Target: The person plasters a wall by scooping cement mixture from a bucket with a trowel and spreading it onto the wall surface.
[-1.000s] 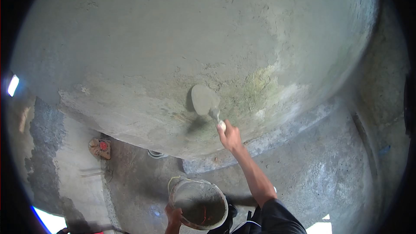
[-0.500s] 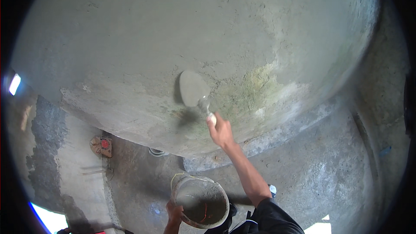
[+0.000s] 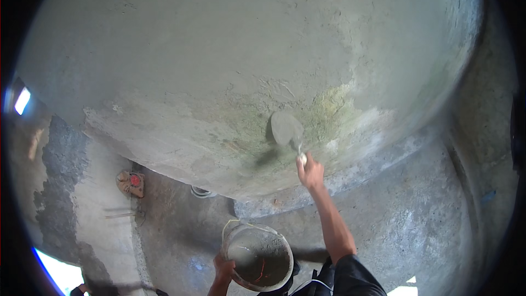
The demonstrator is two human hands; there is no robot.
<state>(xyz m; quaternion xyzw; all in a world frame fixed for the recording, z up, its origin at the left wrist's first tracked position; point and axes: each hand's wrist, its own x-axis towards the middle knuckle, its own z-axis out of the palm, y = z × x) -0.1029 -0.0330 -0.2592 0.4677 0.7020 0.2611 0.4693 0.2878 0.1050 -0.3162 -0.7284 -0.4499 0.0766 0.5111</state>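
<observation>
A curved concrete wall (image 3: 219,49) fills the upper view, with patchy grey plaster and greenish-yellow stains low down. My right hand (image 3: 310,172) grips the pale handle of a trowel (image 3: 286,126), its rounded grey blade against or close over the stained patch. At the bottom, my left hand (image 3: 223,267) holds the side of a bucket (image 3: 263,280) with a yellow handle; grey slurry and a thin red streak show inside it.
A brown sack (image 3: 130,185) with a red mark lies at the left beside thin rods. A round grey container (image 3: 203,192) sits partly under the wall. A concrete ledge (image 3: 263,206) curves along the wall's base. The floor (image 3: 394,225) extends right to a curved groove.
The trowel first moved up and left, then down and right to a spot right of both earlier positions. Fresh smeared marks show above it. My left hand still holds the bucket.
</observation>
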